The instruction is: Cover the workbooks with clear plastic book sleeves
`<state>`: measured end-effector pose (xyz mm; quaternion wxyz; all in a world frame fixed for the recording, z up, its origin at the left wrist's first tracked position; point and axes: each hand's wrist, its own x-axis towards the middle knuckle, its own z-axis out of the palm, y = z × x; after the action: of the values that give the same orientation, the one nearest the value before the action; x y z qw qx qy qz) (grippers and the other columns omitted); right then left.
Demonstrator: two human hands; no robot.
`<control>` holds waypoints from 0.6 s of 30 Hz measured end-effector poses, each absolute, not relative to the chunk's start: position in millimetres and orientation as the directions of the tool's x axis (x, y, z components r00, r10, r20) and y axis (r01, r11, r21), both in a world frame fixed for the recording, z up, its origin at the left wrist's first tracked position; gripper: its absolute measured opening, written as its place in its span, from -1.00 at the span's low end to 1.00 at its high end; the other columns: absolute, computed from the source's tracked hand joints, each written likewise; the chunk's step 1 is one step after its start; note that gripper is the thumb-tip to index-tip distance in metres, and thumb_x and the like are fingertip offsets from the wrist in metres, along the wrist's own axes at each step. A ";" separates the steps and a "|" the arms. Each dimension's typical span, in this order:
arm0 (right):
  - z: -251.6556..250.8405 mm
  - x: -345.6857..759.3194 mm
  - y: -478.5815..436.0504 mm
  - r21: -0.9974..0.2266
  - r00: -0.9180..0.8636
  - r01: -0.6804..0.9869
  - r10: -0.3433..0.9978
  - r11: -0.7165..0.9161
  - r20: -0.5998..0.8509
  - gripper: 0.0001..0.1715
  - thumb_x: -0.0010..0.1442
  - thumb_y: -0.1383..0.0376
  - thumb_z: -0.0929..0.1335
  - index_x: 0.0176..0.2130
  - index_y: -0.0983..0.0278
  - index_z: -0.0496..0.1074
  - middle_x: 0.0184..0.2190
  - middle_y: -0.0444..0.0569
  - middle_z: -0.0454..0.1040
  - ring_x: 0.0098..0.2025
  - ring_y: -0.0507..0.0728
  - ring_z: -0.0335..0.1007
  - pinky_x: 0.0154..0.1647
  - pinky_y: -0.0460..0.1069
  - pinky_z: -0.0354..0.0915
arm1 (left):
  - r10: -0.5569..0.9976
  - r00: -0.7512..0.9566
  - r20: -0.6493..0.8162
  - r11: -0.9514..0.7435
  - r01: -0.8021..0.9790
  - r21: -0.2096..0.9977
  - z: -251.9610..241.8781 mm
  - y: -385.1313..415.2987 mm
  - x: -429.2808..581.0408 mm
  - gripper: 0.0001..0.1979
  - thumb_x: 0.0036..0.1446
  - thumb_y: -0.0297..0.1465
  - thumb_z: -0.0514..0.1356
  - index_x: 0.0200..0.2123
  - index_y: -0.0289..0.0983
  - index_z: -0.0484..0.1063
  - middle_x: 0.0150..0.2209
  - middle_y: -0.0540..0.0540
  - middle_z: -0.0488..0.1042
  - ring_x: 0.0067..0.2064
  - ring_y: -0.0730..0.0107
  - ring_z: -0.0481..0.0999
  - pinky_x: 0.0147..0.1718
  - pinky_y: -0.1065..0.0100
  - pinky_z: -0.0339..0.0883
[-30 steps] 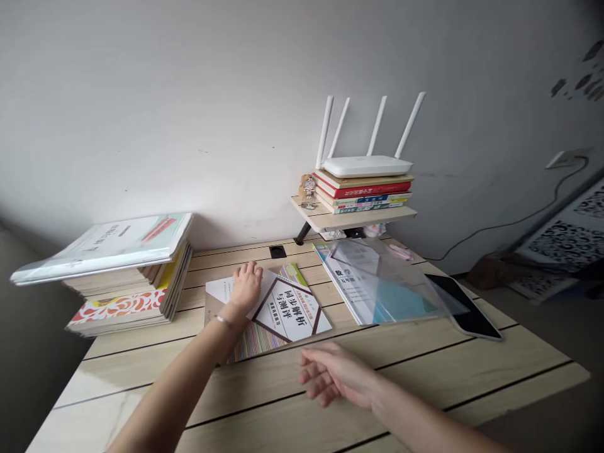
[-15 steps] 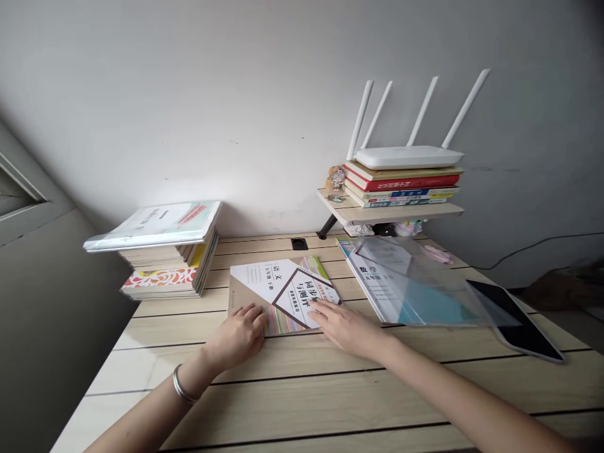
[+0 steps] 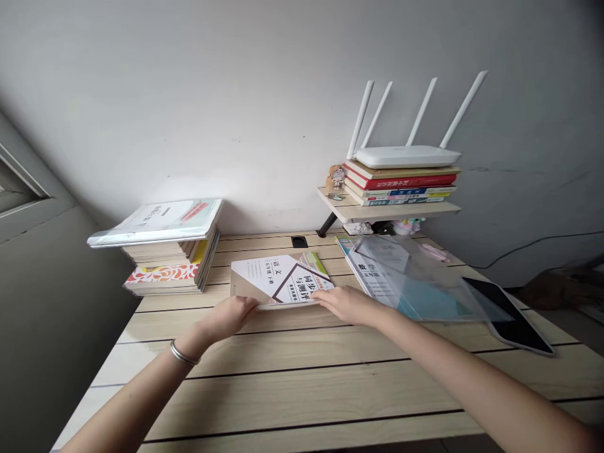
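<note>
A workbook point(image 3: 278, 280) with a white, brown and striped cover lies in the middle of the wooden desk point(image 3: 302, 384). Its near edge is lifted off the desk. My left hand point(image 3: 229, 316) grips that edge at the left corner, fingers curled under it. My right hand point(image 3: 346, 303) holds the same edge at the right, fingers closed on the cover. A silver bracelet sits on my left wrist.
A tall stack of books point(image 3: 167, 248) stands at the left. A book under a clear plastic sleeve point(image 3: 410, 277) and a dark tablet point(image 3: 512, 314) lie at the right. A small shelf point(image 3: 387, 211) carries books and a white router point(image 3: 406, 155).
Both hands came to the near edge of the workbook and took hold of it. Its near edge has risen off the desk.
</note>
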<state>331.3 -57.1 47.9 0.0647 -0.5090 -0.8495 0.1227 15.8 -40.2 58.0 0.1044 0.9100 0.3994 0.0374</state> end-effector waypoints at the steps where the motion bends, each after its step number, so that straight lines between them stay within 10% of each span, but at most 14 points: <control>1: 51.5 332.0 -53.7 -0.294 -0.466 0.850 0.884 0.437 -0.031 -0.71 0.18 0.33 0.26 -0.11 0.14 0.46 -0.26 -0.01 0.56 -0.26 0.16 0.46 -0.24 -0.05 0.25 | 0.729 0.683 -0.044 -0.655 0.715 0.246 63.3 -35.8 15.3 -0.72 0.24 -0.36 -0.06 -0.28 -0.27 0.44 -0.37 -0.12 0.51 -0.34 0.34 0.47 -0.34 0.38 0.31; 10: 62.1 334.9 -32.9 -0.420 -0.442 0.836 0.888 0.354 -0.131 -0.76 0.14 0.29 0.27 -0.31 0.18 0.55 -0.40 -0.12 0.55 -0.33 0.11 0.40 -0.36 -0.10 0.15 | 0.749 0.607 -0.266 -0.503 0.782 0.368 85.2 -7.6 22.3 -0.71 0.15 -0.34 -0.01 -0.42 -0.29 0.47 -0.41 -0.06 0.49 -0.39 0.39 0.41 -0.41 0.41 0.19; 18: 50.1 335.9 -38.2 -0.415 -0.418 0.830 0.908 0.373 -0.019 -0.66 0.20 0.30 0.25 -0.05 0.12 0.46 -0.30 -0.10 0.57 -0.26 0.12 0.45 -0.23 -0.06 0.26 | 0.729 0.664 -0.164 -0.599 0.736 0.315 80.8 -6.9 19.9 -0.73 0.17 -0.34 -0.03 -0.31 -0.28 0.45 -0.36 -0.10 0.51 -0.34 0.35 0.43 -0.36 0.38 0.22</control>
<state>335.9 -38.2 50.1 0.1066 -0.5290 -0.8216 0.1838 19.9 -6.9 80.8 0.1804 0.8942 0.4096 -0.0089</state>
